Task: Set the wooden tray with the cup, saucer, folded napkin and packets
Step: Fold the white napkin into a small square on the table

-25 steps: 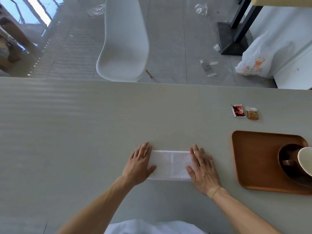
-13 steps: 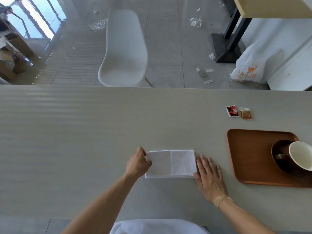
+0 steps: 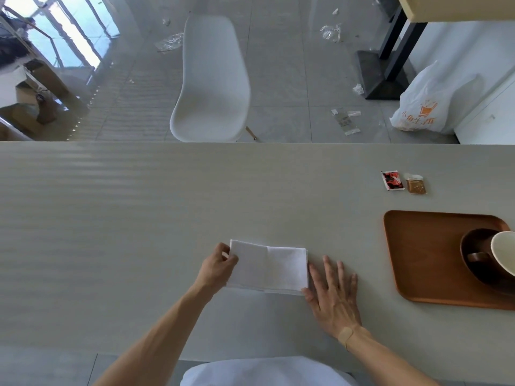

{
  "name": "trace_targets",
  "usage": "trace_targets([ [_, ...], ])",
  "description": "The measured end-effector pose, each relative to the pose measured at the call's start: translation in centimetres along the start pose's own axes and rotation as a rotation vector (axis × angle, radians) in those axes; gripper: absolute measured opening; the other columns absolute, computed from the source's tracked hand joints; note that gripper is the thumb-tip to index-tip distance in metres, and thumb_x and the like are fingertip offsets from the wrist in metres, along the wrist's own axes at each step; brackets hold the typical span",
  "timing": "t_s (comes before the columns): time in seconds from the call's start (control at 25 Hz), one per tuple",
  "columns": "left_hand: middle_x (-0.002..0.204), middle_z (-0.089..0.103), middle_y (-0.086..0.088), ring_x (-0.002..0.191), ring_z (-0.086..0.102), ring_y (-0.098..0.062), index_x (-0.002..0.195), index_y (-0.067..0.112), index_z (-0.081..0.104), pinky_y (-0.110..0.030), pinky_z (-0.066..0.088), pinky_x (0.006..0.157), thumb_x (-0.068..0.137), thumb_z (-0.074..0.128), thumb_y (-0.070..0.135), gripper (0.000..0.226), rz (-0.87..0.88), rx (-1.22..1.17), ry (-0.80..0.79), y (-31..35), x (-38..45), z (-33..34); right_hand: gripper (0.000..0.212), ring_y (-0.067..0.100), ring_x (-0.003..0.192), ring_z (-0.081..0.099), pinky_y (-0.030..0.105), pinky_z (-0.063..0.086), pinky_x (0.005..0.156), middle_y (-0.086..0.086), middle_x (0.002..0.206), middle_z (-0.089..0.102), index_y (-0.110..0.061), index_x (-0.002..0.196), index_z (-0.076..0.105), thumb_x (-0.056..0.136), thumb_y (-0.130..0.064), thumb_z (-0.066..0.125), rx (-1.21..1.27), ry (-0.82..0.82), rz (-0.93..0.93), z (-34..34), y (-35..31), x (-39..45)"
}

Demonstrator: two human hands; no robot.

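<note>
here left fingers [image 3: 231,256] pinch the napkin's [image 3: 271,267] left edge.

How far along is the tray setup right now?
Done: cup and saucer sit on the tray. In hand: left hand pinches the napkin edge, right hand flat beside it. Left: napkin and both packets lie on the table.

Bright daylight — wide-angle edge distortion
</note>
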State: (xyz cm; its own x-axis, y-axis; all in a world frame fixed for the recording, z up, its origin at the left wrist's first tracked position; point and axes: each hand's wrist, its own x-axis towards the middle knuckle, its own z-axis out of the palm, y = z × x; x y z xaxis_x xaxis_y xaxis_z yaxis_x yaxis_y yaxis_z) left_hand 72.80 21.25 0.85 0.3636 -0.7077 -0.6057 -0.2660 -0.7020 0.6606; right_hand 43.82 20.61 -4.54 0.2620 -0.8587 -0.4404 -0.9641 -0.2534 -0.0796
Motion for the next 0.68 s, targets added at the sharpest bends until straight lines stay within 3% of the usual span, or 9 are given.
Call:
trace_targets([
  [0.12, 0.08, 0.066, -0.01, 0.064, 0.061, -0.02, 0.09, 0.021, 0.057, -0.03, 0.049, 0.048, 0.087, 0.06, 0.021, 0.005, 0.08, -0.017, 0.058, 0.5, -0.2, -2.0, 0.072, 0.033, 0.149, -0.011, 0.061, -0.011, 0.115, 0.003, 0.163, -0.013, -0.039, 0.148, -0.016, 0.082, -0.068, -0.014, -0.015, 0.044, -0.056, -0.2, 1.2, 0.5],
  [0.28, 0.077, 0.065, -0.005, 0.062, 0.064, -0.018, 0.09, 0.024, 0.056, -0.028, 0.05, 0.044, 0.082, 0.066, 0.024, 0.013, 0.154, -0.005, -0.005, 2.0, -1.0, -2.2, 0.076, 0.032, 0.15, -0.001, 0.064, -0.007, 0.113, 0.004, 0.163, -0.003, -0.035, 0.15, -0.002, 0.083, -0.071, -0.003, 0.005, 0.108, 0.031, -0.2, 3.7, 1.1],
  [0.52, 0.082, 0.064, -0.004, 0.057, 0.064, -0.016, 0.09, 0.025, 0.051, -0.028, 0.052, 0.042, 0.078, 0.068, 0.028, 0.021, 0.197, 0.105, -0.082, 4.3, -2.1, 1.3, 0.073, 0.026, 0.149, -0.004, 0.064, -0.006, 0.115, 0.0, 0.163, -0.003, -0.038, 0.152, 0.007, 0.087, -0.07, 0.012, 0.061, 0.146, 0.046, 0.9, 3.9, 1.2],
  [0.68, 0.079, 0.065, 0.005, 0.063, 0.068, -0.024, 0.095, 0.025, 0.045, -0.04, 0.059, 0.05, 0.08, 0.067, 0.033, 0.028, 0.211, 0.293, -0.108, 5.4, -2.4, 4.1, 0.072, 0.024, 0.149, -0.008, 0.063, -0.006, 0.115, -0.001, 0.163, -0.004, -0.04, 0.152, 0.003, 0.088, -0.071, 0.014, 0.038, 0.167, 0.056, 1.2, 4.2, 1.4],
])
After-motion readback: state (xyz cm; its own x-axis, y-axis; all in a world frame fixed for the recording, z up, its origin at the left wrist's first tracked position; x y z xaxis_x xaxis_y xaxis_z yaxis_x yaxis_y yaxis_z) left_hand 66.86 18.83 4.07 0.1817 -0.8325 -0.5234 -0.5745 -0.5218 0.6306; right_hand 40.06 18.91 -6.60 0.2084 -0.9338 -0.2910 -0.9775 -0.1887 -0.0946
